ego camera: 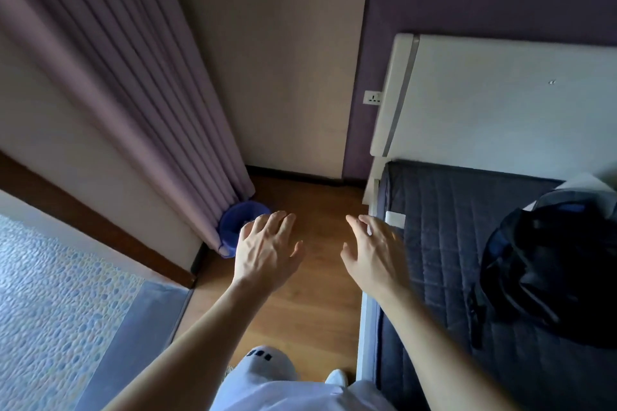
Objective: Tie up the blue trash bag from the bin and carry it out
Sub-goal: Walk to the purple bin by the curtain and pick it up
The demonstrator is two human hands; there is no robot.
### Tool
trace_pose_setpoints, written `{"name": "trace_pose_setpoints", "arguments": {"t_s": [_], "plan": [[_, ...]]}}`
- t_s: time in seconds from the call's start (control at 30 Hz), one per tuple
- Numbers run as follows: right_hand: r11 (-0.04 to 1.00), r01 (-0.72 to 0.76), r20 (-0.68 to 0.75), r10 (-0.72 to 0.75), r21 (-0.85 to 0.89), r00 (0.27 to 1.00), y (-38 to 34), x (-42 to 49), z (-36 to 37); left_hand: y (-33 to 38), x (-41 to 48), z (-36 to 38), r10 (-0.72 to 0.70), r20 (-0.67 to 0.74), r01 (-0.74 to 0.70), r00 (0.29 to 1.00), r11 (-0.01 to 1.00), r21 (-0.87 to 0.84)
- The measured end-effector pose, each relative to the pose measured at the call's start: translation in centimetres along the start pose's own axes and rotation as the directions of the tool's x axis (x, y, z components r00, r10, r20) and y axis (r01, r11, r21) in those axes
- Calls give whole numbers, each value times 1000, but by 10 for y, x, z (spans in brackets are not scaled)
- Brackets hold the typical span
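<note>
A small round bin lined with the blue trash bag (235,220) stands on the wooden floor at the foot of the purple curtain, in the corner ahead. The curtain hem and my left hand cover part of it. My left hand (265,248) is stretched forward with fingers spread and holds nothing; in the picture its fingers overlap the bin's right side, but I cannot tell whether they touch it. My right hand (375,252) reaches forward over the floor beside the bed, fingers apart and empty.
The bed (444,243), with a dark quilted cover, borders the narrow floor strip on the right, a black backpack (551,270) lying on it. The curtain (117,77) and a wall close the left side. A pebble-patterned mat (50,294) lies lower left. A wall socket (373,97) is ahead.
</note>
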State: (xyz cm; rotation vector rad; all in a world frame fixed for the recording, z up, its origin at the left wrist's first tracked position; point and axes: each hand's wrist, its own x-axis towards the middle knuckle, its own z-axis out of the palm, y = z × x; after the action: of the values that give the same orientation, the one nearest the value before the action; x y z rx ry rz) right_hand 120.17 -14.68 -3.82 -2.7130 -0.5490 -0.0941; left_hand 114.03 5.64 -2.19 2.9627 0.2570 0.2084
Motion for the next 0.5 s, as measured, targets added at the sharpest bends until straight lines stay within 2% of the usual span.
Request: {"name": "trace_pose_setpoints", "arguments": {"t_s": [0.23, 0.5], "plan": [[999, 44, 58, -45, 29, 997, 12, 76, 24, -15, 69, 16, -59, 9, 59, 998, 998, 0], [996, 89, 118, -86, -23, 989, 8, 195, 42, -50, 171, 36, -155, 4, 155, 988, 987, -31]]}}
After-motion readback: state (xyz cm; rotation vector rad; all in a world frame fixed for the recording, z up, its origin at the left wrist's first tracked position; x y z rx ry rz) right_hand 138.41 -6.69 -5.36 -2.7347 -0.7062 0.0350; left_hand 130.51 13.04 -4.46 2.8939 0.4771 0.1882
